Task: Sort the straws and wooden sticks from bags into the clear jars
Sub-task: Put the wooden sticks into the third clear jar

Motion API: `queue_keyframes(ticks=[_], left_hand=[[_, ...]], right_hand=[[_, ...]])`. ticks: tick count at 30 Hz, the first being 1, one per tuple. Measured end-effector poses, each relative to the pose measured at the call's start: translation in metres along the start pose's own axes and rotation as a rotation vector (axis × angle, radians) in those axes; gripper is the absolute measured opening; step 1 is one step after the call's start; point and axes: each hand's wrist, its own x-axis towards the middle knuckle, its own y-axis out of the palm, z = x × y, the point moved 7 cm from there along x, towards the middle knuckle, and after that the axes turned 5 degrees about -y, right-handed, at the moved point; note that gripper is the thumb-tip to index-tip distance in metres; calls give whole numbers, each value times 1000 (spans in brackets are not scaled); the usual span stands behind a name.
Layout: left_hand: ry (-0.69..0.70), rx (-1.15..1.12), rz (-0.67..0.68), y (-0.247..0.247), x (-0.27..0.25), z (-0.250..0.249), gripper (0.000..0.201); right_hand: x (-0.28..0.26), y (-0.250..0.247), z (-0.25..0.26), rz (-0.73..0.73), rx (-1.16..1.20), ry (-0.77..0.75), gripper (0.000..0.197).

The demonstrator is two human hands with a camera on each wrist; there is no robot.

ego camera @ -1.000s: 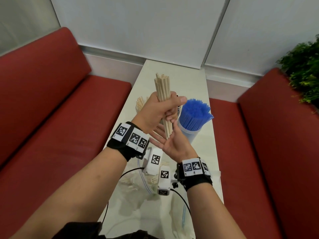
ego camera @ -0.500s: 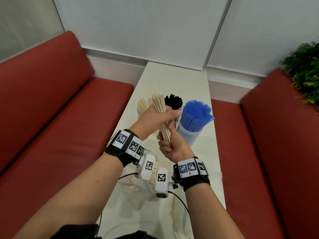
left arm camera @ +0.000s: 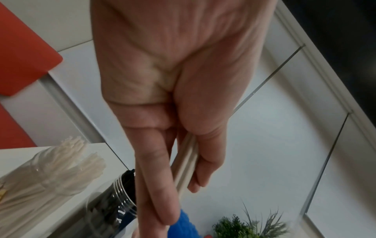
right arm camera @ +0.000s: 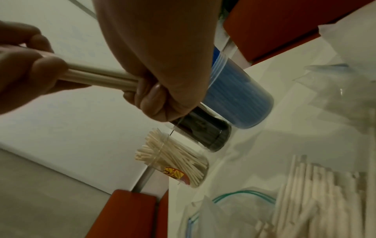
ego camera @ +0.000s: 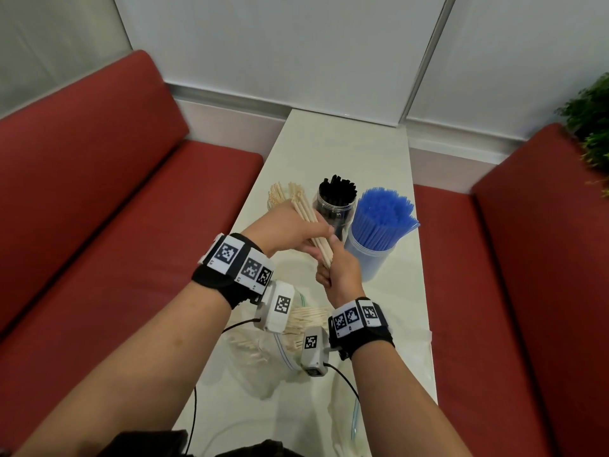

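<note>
Head view: both hands grip one bundle of wooden sticks (ego camera: 311, 225) above the desk (ego camera: 342, 143) — the left hand (ego camera: 286, 230) wraps its upper part, the right hand (ego camera: 339, 270) is clenched round its lower end, thumb tips near each other. Just beyond the hands stand three clear jars: pale sticks (ego camera: 280, 196) past the left hand, black straws (ego camera: 336, 201) directly ahead, blue straws (ego camera: 379, 232) beside the right hand. Beneath the wrists lies a zip bag (ego camera: 296, 341) holding more sticks — flat on the desk.
</note>
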Motion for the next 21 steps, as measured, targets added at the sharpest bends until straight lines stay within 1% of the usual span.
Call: queue_keyframes(ticks=[2, 3, 4, 5, 6, 8, 10, 11, 14, 15, 17, 21], left_hand=[[0, 9, -56, -12, 6, -4, 10], [2, 21, -88, -20, 10, -7, 14], [6, 41, -123, -28, 15, -10, 20], [17, 58, -161, -38, 20, -14, 25], [34, 62, -207, -48, 26, -18, 27], [72, 33, -313, -69, 39, -26, 28], [124, 29, -409, -86, 48, -32, 25], [144, 40, -447, -93, 54, -35, 22], [173, 90, -539, -108, 72, -36, 12], [173, 112, -560, -111, 78, -35, 10], [161, 158, -584, -112, 89, -30, 11], [109, 169, -572, -111, 109, -20, 11]], right_hand=[[5, -7, -8, -28, -130, -20, 30], [7, -11, -13, -25, -267, -32, 29], [7, -13, -20, 8, -436, -36, 27], [6, -12, -29, 79, -609, -36, 25], [4, -8, -38, 183, -790, -42, 22], [-1, 4, -57, 417, -1178, -113, 18], [-11, 17, -75, 595, -1466, -189, 25], [-13, 20, -83, 643, -1548, -193, 33], [-13, 21, -107, 725, -1727, -160, 64], [-13, 20, -114, 753, -1774, -152, 70], [-13, 19, -124, 788, -1835, -164, 67], [-11, 18, -132, 782, -1855, -189, 54]])
